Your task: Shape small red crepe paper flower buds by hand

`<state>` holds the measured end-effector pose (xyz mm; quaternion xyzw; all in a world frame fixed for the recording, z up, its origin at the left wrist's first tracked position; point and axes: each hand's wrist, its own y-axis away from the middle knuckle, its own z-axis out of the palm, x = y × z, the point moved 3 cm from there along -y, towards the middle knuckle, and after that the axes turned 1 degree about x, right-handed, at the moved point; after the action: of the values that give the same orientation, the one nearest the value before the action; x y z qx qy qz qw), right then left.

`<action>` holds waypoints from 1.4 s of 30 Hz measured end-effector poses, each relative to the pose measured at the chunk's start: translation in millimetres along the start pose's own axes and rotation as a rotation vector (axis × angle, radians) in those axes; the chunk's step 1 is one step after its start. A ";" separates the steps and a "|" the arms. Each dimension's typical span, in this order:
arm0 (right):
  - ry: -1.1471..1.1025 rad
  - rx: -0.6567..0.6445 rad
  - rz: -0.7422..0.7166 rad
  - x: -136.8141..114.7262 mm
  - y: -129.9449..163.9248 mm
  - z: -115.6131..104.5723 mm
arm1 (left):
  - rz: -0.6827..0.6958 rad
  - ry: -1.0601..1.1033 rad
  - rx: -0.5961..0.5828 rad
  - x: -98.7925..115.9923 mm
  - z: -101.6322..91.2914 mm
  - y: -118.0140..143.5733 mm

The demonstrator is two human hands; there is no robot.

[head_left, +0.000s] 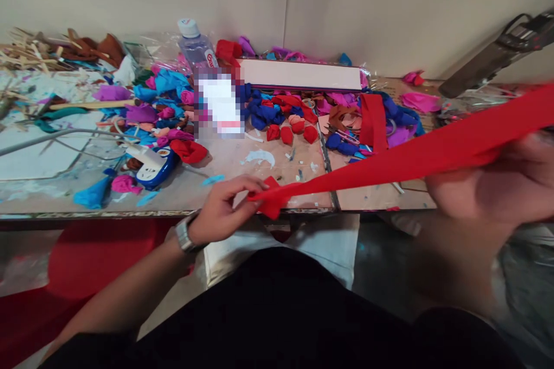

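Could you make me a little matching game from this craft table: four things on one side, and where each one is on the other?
Things:
1. red strip
2. bottle
3. glue gun
4. white box

Places:
A. standing at the back, by the wall
B. stretched between both hands
C. lying flat behind the red and blue cloth bits
D. on the table, left of the left hand

Pairs: 1-B, 2-A, 3-D, 4-C

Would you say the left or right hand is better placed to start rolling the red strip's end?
Probably the left hand: its fingertips already pinch the folded end of the red strip, while the right hand holds it farther along.
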<state>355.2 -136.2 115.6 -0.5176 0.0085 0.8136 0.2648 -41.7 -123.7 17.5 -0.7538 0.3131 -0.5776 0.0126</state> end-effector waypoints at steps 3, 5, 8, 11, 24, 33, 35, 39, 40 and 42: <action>-0.106 -0.048 0.078 31.9 -1.5 8.8 | -0.098 -0.138 0.120 4.5 -36.6 14.7; -0.101 -0.047 0.171 55.6 -3.1 9.5 | -0.153 -0.220 0.165 9.5 -56.6 22.7; 0.084 -0.096 0.330 85.5 -3.5 6.2 | -0.230 -0.272 0.199 14.7 -80.8 31.3; 0.174 -0.146 0.400 105.2 -3.2 1.2 | -0.279 -0.372 0.243 13.2 -102.4 38.2; 0.315 -0.169 0.361 144.6 3.4 -4.4 | -0.367 -0.750 0.197 -3.4 -121.3 70.0; 0.327 -0.144 0.340 147.1 -1.8 -16.7 | -0.106 -0.645 0.147 -8.2 -22.6 130.0; 0.327 -0.138 0.330 146.5 -2.3 -17.4 | -0.169 -0.680 0.181 -24.9 -12.7 144.7; 0.409 -0.139 0.307 147.2 -2.0 -18.6 | -0.392 -0.623 0.120 -68.8 6.5 171.4; 0.437 -0.148 0.314 147.7 -1.7 -18.4 | -0.456 -0.580 0.105 -79.6 12.5 177.4; 0.476 -0.171 0.350 148.6 -0.5 -17.1 | -0.564 -0.449 0.046 -98.5 27.6 186.3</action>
<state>321.5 -77.9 -18.0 -0.7047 0.0908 0.7005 0.0669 -116.1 -235.0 -147.5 -0.9182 0.0691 -0.3852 -0.0617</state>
